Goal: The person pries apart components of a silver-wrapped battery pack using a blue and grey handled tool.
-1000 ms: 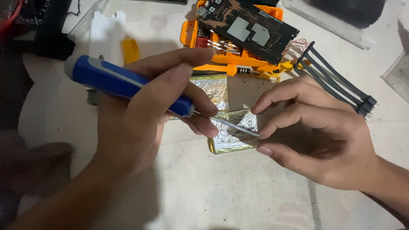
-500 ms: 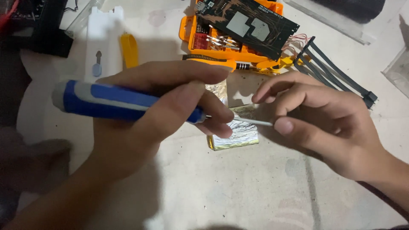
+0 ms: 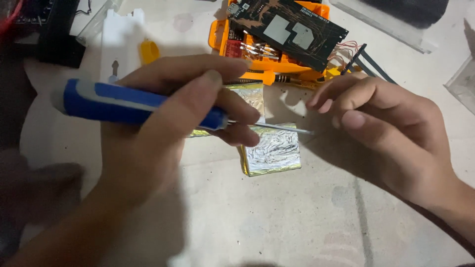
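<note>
From where I watch, my left hand (image 3: 163, 133) covers much of the blue-handled screwdriver (image 3: 133, 105) it grips, and I cannot make out the tool's tip, which ends just beside the fingers of my right hand (image 3: 391, 133) at about three o'clock. Those right fingers (image 3: 356, 120) are loosely curled and hold nothing that I can see, hovering near the crinkled silver foil pack (image 3: 274, 151) lying flat on the desk (image 3: 277, 217) at centre. At twelve o'clock a dark circuit board (image 3: 292, 29) rests on an orange tray (image 3: 267, 62), its top cut off by the frame.
</note>
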